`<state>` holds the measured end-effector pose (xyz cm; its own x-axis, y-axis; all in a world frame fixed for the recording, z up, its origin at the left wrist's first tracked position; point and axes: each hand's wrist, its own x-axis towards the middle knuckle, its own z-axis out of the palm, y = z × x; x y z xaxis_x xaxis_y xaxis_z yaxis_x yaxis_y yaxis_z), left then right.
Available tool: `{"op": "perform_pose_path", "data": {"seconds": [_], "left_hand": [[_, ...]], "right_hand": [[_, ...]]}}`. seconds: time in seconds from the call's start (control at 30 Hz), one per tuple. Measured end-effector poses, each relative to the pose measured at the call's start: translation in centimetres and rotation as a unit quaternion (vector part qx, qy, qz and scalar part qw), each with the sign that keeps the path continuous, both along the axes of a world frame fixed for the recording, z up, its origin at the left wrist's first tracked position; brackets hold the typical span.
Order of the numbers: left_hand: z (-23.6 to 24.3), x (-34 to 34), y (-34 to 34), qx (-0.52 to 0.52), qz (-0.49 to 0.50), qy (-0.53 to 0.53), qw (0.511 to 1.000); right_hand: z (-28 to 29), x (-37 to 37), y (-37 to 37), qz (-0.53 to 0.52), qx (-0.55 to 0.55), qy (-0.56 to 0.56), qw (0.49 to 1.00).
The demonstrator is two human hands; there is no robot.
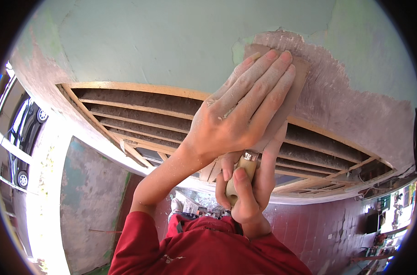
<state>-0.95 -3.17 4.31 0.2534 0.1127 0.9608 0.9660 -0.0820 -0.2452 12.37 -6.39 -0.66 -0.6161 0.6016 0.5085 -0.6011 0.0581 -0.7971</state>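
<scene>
My left hand [240,105], dusted with pale powder, lies with its fingers stretched out flat over the wide greyish blade [300,73] of a scraper, at a rough plaster patch [336,89] on the pale green wall [153,41]. Below it, my right hand [245,192] is wrapped around the scraper's light-coloured handle [239,178], thumb along it. Just under the painted surface runs a slatted wooden vent [130,110], dark and dusty between the slats, partly hidden behind my hands.
A weathered grey-green panel [87,192] stands below left, with a dark parked car [25,133] beyond it. A red tiled floor [313,229] shows below, with assorted objects [373,222] at the right. My shoe [176,206] and red shirt appear at the bottom.
</scene>
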Motion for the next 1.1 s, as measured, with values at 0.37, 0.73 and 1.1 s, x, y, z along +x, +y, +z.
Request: {"op": "perform_pose_path", "data": {"seconds": [0.37, 0.73, 1.1], "left_hand": [[0.7, -0.3, -0.2, 0.0, -0.011, 0.0, 1.0], [0.8, 0.1, -0.4, -0.02, -0.02, -0.01, 1.0], [0.0, 0.7, -0.4, -0.032, -0.011, -0.014, 0.999]], "right_hand": [[0.3, -0.2, -0.2, -0.004, 0.012, -0.005, 1.0], [0.3, -0.6, -0.3, -0.019, -0.001, 0.042, 0.999], [-1.2, 0.1, -0.3, -0.06, 0.009, 0.009, 0.998]]}}
